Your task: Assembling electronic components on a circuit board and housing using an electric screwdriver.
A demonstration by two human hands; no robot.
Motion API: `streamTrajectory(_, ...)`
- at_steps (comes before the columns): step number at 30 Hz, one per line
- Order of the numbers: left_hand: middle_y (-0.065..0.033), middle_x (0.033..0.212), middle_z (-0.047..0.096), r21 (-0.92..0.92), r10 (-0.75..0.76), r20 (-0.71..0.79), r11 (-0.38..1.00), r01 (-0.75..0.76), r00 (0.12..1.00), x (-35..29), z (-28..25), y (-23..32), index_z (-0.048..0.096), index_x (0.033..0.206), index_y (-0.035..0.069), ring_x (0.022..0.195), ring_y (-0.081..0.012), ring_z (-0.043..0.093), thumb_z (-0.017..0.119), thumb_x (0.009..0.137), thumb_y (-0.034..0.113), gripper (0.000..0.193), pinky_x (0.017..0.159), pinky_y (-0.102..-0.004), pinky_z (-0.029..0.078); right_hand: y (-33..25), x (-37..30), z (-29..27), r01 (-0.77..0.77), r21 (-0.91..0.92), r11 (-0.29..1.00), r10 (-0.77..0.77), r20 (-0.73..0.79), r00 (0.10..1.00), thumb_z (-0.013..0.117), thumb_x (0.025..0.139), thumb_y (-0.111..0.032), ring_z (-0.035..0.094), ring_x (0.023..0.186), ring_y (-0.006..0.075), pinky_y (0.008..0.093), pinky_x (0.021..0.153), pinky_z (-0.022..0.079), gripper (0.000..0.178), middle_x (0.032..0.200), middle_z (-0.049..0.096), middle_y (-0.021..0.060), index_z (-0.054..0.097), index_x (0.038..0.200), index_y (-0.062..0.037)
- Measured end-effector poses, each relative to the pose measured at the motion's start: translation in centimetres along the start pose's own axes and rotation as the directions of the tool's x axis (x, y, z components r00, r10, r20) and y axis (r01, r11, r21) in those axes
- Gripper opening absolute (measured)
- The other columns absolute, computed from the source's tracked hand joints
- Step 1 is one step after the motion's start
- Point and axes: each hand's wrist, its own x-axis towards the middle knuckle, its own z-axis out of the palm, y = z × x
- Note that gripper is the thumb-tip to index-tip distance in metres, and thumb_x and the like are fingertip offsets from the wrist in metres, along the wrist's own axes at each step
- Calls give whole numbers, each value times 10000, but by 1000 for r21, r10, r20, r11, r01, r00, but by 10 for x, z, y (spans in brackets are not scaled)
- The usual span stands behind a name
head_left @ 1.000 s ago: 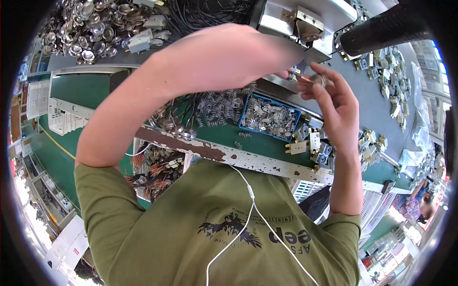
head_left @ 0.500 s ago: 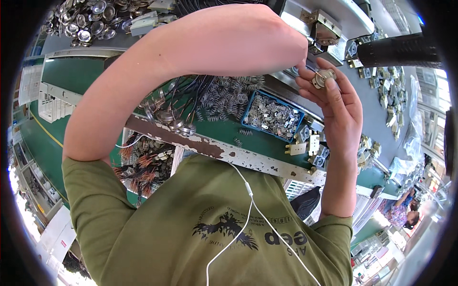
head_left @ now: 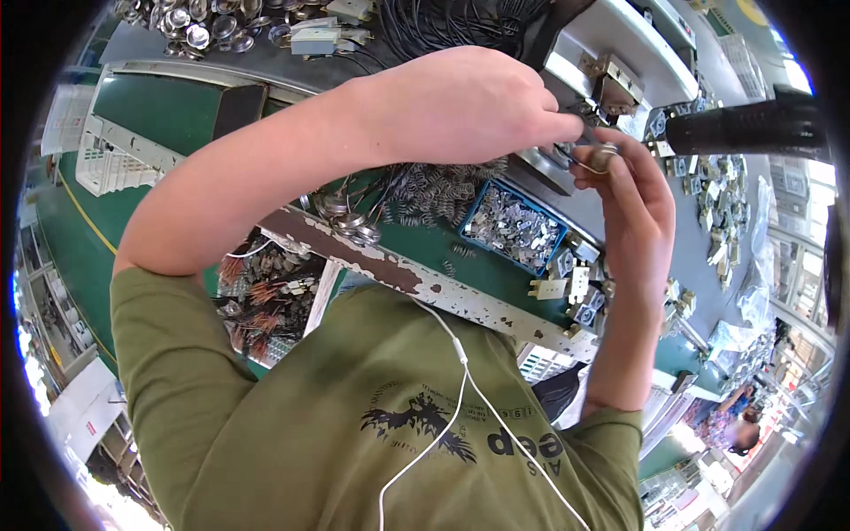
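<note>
Between the thumb and fingers of my right hand (head_left: 639, 199) is a small round metal part (head_left: 605, 158), tilted on edge, with a thin wire or lead beside it. My left hand (head_left: 496, 106) reaches across from the left, its fingers pinched together close to that part. What those fingertips grip is mostly hidden; something dark shows at their ends. Below the hands lies a blue tray (head_left: 551, 262) full of small metal pieces. A heap of coil springs (head_left: 429, 193) is beside it, partly under my left forearm.
A metal fixture (head_left: 617, 84) stands behind my hands, with a thick black tube (head_left: 744, 124) to its right. Cream-and-metal blocks (head_left: 722, 208) cover the right side. Round metal caps (head_left: 197, 34) and black cables (head_left: 460, 26) lie at the back. A worn bench edge (head_left: 425, 281) runs before me.
My left hand has shifted lower in the picture, with its pinched fingers now visible by the round part. In my right hand the part has turned from face-on to edge-on.
</note>
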Motion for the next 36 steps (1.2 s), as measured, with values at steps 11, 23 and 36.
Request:
streamTrajectory(11, -57, 792, 653, -67, -19, -45, 998, 16, 999, -3, -2, 12, 617, 889, 92, 819, -265, 694, 682, 909, 232, 155, 737, -402, 560, 4, -21, 15, -16, -373, 928, 20, 7, 1000, 682, 989, -12, 676, 1007, 123, 279, 927, 548, 368, 1096, 707, 64, 619, 1350, 23)
streamTrajectory(23, -6, 776, 643, 22, 11, 77, 1000, -13, 997, -5, -1, 19, 638, 946, 132, 779, -197, 675, 689, 919, 316, 194, 726, -355, 509, -1, -14, -3, -30, -629, 777, 165, 158, 973, 677, 980, -31, 664, 1002, 113, 287, 908, 529, 325, 1101, 728, 74, 645, 1299, 23)
streamTrajectory(36, -120, 926, 724, -291, -179, 144, 932, 215, 973, 27, 8, -2, 684, 1188, 114, 889, -329, 709, 708, 928, 274, 306, 770, -445, 563, 1, -11, -25, 374, -811, 450, -472, 139, 871, 690, 976, -43, 709, 1019, 199, 325, 912, 559, 308, 1146, 744, 128, 679, 1284, -24)
